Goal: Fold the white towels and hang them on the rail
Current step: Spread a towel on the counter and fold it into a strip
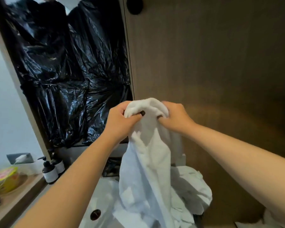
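Gripping a white towel (148, 155) at its bunched top edge: left hand (120, 122) and right hand (176, 117) close together, fingers of both curled into the cloth, each grip closed on the fabric. Towel held up in front of a brown panel wall (212, 63), hanging down between the forearms, lower end reaching a heap of further white towels (192, 191) below. Heap lying on or in a white basin-like surface (95, 201) with a dark round fitting (95, 214); cannot tell whether basin or flat top, cloth covering most of it.

Containers, lower left: two dark pump bottles (52, 170) with pale labels, standing just beside each other on a wooden ledge (20, 198); contents not visible. Grey tissue box (21, 158) behind them, a white tissue protruding from its top. Yellow-green packet (5, 178) at the left edge, cut off and blurred, print unreadable.

Black plastic sheeting (64, 71) covering the framed area upper left; whatever lies beneath, hidden. Dark round object (134, 5) at the top edge, cut off. More white cloth (270, 219) at the lower right corner, partly out of frame.
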`<action>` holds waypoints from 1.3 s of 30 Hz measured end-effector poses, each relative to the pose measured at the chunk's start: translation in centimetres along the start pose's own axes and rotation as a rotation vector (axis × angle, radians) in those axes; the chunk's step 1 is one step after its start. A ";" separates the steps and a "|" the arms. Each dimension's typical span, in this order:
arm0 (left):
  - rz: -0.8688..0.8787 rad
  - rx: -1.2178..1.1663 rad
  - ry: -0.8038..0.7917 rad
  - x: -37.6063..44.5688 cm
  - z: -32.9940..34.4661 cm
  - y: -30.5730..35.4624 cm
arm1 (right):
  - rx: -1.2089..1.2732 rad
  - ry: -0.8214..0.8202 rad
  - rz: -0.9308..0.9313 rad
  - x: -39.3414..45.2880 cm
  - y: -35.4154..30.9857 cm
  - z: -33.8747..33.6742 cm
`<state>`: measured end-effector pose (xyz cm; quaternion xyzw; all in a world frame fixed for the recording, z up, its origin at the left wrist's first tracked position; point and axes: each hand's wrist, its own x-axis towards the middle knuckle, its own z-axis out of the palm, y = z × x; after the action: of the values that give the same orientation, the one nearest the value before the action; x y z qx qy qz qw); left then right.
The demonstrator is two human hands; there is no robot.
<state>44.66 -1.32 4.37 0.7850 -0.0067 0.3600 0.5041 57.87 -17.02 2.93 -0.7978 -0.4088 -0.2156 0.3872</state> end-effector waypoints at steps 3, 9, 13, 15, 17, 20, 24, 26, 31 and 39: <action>0.000 0.143 0.031 -1.6 -2.6 -0.5 | -0.060 0.089 0.076 0.5 -3.5 -2.2; -0.106 0.301 0.010 -5.7 -5.4 -4.6 | -0.201 0.093 0.120 -0.5 -7.7 -2.7; -0.193 0.386 0.010 -8.2 -7.0 -7.5 | -0.174 0.225 0.221 -1.4 -8.7 -3.3; -0.245 0.338 0.003 -9.3 -7.6 -8.8 | -0.129 0.224 0.238 -2.1 -8.3 -3.3; -0.261 0.263 0.007 -10.0 -8.0 -8.7 | -0.043 0.115 0.254 -3.2 -8.4 -2.9; -0.203 0.185 0.058 -10.1 -8.0 -6.8 | 0.104 -0.203 0.342 -4.9 -9.3 -2.1; -0.113 0.122 0.062 -9.2 -7.1 -3.7 | 0.286 -0.608 0.458 -6.7 -9.9 -0.5; -0.066 0.097 0.061 -8.9 -6.3 -2.5 | 0.440 -0.749 0.495 -7.3 -10.3 0.4; -0.026 0.125 0.082 -8.2 -4.6 -0.8 | 0.615 -0.875 0.523 -8.0 -10.4 1.1; -0.114 0.219 -0.107 -9.0 -5.5 -4.0 | 0.257 -0.406 0.352 -6.2 -7.3 -1.2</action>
<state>36.40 1.82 -2.67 0.8526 0.0504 0.2868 0.4339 48.31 -18.36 2.78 -0.8277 -0.3571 0.0726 0.4267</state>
